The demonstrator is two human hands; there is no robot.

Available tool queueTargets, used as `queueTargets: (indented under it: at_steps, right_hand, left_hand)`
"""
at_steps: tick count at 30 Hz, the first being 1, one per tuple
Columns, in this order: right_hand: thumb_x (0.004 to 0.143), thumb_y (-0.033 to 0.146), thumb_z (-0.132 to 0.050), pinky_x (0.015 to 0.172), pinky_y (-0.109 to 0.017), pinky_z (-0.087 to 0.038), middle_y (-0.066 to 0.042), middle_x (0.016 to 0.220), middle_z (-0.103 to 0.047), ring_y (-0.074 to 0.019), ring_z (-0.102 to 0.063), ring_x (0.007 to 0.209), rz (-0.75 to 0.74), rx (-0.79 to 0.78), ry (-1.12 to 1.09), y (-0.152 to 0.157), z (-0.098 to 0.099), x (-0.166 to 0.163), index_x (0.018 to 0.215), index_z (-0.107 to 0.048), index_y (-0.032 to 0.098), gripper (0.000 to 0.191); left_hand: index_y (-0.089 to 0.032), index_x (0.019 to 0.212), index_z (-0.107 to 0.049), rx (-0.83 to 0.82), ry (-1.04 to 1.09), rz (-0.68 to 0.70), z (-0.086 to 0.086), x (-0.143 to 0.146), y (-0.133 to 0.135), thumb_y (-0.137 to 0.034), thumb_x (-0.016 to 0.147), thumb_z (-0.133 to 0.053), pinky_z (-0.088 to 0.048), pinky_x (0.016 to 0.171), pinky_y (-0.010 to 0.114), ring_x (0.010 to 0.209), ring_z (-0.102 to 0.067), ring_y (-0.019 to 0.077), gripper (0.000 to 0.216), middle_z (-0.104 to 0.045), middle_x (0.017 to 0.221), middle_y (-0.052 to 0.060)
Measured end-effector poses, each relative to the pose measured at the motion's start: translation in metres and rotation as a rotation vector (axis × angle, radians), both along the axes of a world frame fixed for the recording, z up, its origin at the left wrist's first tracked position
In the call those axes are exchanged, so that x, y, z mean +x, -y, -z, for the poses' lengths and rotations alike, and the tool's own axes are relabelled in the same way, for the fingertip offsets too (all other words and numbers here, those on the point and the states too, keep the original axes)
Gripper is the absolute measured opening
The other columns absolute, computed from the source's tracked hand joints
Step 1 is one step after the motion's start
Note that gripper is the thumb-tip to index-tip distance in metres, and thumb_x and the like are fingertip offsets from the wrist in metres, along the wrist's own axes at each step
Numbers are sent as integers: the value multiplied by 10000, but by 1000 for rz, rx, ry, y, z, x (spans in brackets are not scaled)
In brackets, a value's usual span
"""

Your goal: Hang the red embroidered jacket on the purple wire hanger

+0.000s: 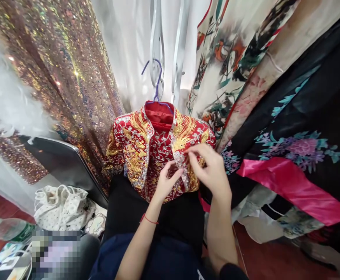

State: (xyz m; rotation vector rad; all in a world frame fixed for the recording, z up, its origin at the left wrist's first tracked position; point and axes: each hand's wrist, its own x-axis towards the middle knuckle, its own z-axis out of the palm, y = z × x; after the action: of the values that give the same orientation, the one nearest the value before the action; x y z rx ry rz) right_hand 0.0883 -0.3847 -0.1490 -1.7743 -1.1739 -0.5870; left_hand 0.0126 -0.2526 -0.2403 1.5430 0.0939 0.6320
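Observation:
A red jacket (pixel 146 147) with gold and silver embroidery hangs on a purple hanger (pixel 157 83) in front of me, its front partly undone. My left hand (pixel 165 182) pinches the jacket's front edge near the middle; a red string circles that wrist. Just to the right, my right hand (pixel 209 167) pinches the silver-trimmed edge of the other front panel. Both hands are closed on the cloth. Below the jacket hangs black cloth (pixel 129 210).
A sequin gown (pixel 59 70) and white feathers (pixel 3 97) hang at left. Floral robes (pixel 234 46) and a black robe with pink trim (pixel 298 155) hang at right. A dotted bag (pixel 60 208), a water bottle (pixel 11 229) and a dark case lid (pixel 62 161) lie at lower left.

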Motion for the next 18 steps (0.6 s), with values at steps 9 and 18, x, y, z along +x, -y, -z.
queueTargets:
  at_steps: [9, 18]
  right_hand:
    - [832, 470, -708, 967, -571, -446, -169, 1188, -605, -380, -546, 1135, 331, -336, 130, -34, -27, 65, 1269, -561, 167, 552]
    - [949, 600, -503, 955, -427, -453, -85, 1052, -682, -260, -626, 986, 6, -174, -7, -20, -33, 48, 1045, -656, 215, 425]
  left_hand:
    - [-206, 1288, -594, 185, 29, 162, 6, -6, 13, -478, 785, -751, -434, 1126, 412, 1284, -574, 296, 593, -640, 1326, 123]
    - [-134, 972, -724, 338, -182, 9, 18, -21, -56, -448, 898, -613, -552, 886, 359, 919, -711, 256, 340, -769, 949, 85]
